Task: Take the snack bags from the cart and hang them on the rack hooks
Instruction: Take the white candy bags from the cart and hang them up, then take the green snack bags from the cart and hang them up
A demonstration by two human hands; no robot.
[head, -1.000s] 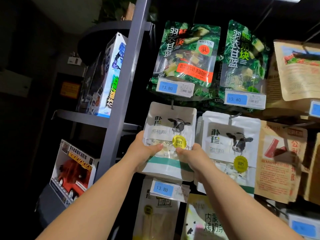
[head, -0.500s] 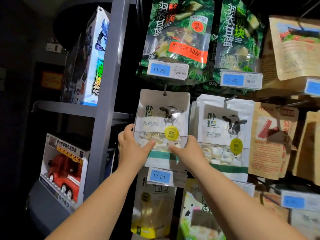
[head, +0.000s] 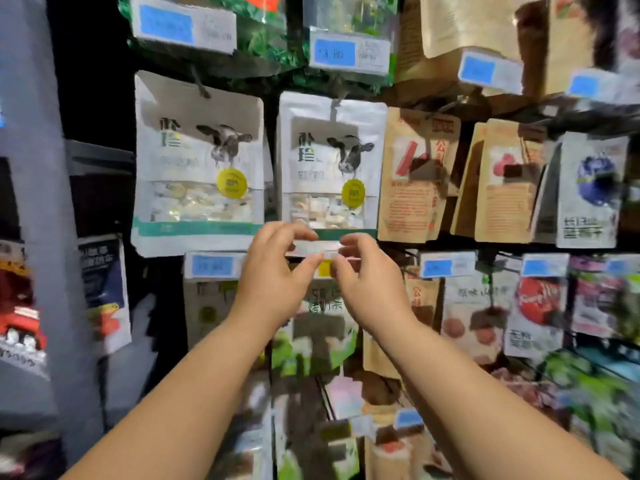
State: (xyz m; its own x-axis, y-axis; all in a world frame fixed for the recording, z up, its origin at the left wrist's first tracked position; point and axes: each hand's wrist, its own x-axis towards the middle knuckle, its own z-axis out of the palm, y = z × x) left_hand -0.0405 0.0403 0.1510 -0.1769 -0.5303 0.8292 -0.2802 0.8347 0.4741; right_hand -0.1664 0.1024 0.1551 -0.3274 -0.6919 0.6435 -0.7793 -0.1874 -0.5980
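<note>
A white snack bag with a cow picture [head: 197,161] hangs free on its rack hook [head: 200,85], with neither hand on it. To its right hangs a second cow bag [head: 332,157]. Just under that second bag, my left hand [head: 277,271] and my right hand [head: 363,275] meet at a small pale price tag strip [head: 317,249]. Thumb and fingertips of each hand pinch one end of the strip. The cart is out of view.
A grey upright post [head: 31,202] stands at the left, with toy boxes [head: 104,289] behind it. Brown snack bags [head: 415,178] and a blue-printed bag [head: 592,192] hang to the right. More bags and blue price tags [head: 213,265] fill the rows above and below.
Both hands have let go of the left cow bag, which now hangs on its hook. They moved right and down to the price tag strip. The view has moved closer and lower.
</note>
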